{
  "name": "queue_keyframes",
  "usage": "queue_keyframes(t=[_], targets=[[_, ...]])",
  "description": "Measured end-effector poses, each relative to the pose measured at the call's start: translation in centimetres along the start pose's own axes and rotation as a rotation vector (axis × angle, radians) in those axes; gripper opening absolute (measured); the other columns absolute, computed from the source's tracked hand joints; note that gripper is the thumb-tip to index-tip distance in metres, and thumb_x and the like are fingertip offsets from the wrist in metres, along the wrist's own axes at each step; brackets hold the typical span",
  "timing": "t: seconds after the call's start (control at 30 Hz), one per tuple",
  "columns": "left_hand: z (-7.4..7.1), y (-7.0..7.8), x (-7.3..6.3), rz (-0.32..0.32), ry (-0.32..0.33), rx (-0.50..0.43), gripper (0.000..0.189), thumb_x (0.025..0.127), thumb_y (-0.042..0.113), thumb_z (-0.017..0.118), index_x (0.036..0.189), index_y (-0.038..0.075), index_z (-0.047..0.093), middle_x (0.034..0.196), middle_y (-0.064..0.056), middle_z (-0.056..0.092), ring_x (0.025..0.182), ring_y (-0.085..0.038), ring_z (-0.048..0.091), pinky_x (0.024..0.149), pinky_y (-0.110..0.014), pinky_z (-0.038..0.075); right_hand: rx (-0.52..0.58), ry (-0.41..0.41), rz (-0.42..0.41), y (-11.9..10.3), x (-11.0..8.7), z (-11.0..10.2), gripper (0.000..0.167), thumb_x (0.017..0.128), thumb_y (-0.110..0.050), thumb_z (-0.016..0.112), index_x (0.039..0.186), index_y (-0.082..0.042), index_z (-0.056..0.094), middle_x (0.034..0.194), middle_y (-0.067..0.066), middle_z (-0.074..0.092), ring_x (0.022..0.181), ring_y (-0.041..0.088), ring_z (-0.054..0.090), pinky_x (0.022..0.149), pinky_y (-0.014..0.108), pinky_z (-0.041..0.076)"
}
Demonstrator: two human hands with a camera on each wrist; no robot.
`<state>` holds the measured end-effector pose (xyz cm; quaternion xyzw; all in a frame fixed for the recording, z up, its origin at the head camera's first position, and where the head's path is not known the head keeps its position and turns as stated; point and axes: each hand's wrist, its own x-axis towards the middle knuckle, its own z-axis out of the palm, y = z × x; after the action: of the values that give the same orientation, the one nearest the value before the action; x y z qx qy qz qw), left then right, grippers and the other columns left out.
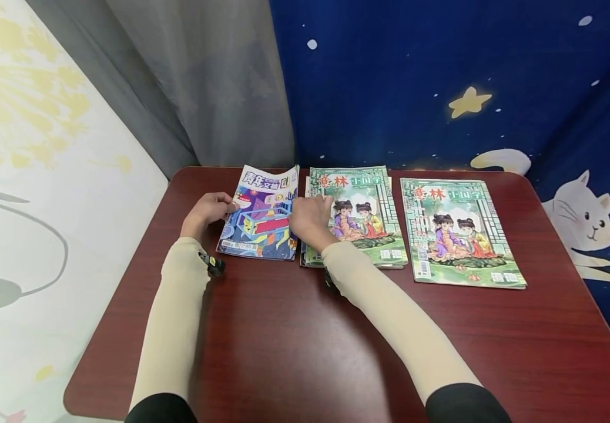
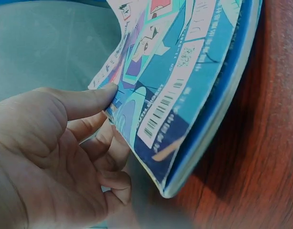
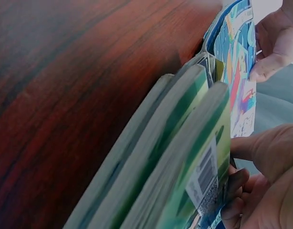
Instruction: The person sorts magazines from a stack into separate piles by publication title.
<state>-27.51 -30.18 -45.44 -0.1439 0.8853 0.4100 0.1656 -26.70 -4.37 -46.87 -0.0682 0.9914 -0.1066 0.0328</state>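
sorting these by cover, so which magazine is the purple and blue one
The leftmost magazine, whose left edge the left hand pinches; the middle top magazine and the far-right magazine have mainly green covers.

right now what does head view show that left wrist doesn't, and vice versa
Only the head view shows the right hand, green magazines and yellow stars. Only the left wrist view shows the palm side of the left hand and page edges under the cover of the purple magazine. Both show that hand holding the magazine, and the table.
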Motion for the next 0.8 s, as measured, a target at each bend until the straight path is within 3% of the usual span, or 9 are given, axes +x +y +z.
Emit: queue_keyframes(t=[0.23, 0.43, 0.57, 0.8], targets=[[0.3, 0.3, -0.1, -0.002, 0.055, 0.098, 0.031, 0.105, 0.033, 0.065, 0.115, 0.004, 0.063, 0.121, -0.021, 0.067, 0.101, -0.030, 0.064, 0.095, -0.044, 0.053, -0.058, 0.037, -0.008, 0.0, -0.1, 0.3, 0.026, 0.101, -0.041, 0.067, 0.080, -0.024, 0.066, 0.085, -0.002, 0.070, 0.089, 0.023, 0.051, 0.095, 0.047, 0.028], [0.5, 0.1, -0.5, -0.014, 0.136, 0.222, 0.038, 0.097, 0.043, 0.073, 0.101, 0.006, 0.069, 0.097, -0.012, 0.070, 0.094, -0.031, 0.064, 0.077, -0.040, 0.051, -0.062, 0.072, -0.015, 0.1, -0.3, 0.4, 0.036, 0.100, -0.043, 0.068, 0.070, -0.024, 0.060, 0.074, -0.002, 0.062, 0.086, 0.023, 0.049, 0.093, 0.046, 0.028], [0.6, -0.2, -0.6, -0.026, 0.188, 0.252, 0.041, 0.094, 0.047, 0.075, 0.097, 0.007, 0.067, 0.093, -0.011, 0.069, 0.088, -0.030, 0.063, 0.071, -0.039, 0.048, -0.047, 0.097, -0.016, 0.1, -0.5, 0.6, 0.039, 0.099, -0.043, 0.069, 0.066, -0.024, 0.059, 0.070, -0.002, 0.060, 0.084, 0.023, 0.049, 0.091, 0.045, 0.028], [1.1, -0.2, -0.7, -0.015, 0.246, 0.323, 0.039, 0.096, 0.045, 0.073, 0.095, 0.007, 0.066, 0.100, -0.017, 0.071, 0.091, -0.032, 0.063, 0.079, -0.047, 0.051, 0.003, 0.151, -0.044, 0.4, -0.9, 0.6, 0.041, 0.095, -0.048, 0.074, 0.069, -0.021, 0.057, 0.074, -0.001, 0.061, 0.084, 0.024, 0.052, 0.091, 0.046, 0.029]])
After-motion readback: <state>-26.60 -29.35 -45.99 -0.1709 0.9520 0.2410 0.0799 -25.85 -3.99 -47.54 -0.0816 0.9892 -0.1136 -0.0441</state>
